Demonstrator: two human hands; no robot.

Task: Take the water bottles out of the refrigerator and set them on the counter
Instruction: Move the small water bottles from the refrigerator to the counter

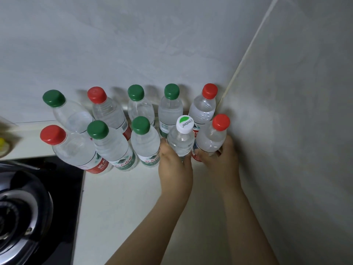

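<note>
Several clear water bottles stand in two rows on the pale counter against the grey wall, with green or red caps. My left hand is wrapped around the lower part of a white-capped bottle in the front row. My right hand grips a red-capped bottle at the right end, close to the wall corner. Both bottles stand upright on the counter. To their left stand a green-capped bottle, another green-capped one and a red-capped one. The refrigerator is out of view.
A black gas hob with a metal burner fills the lower left, next to the counter's bare front part. Grey walls meet in a corner right behind the bottles. A small yellow object sits at the far left edge.
</note>
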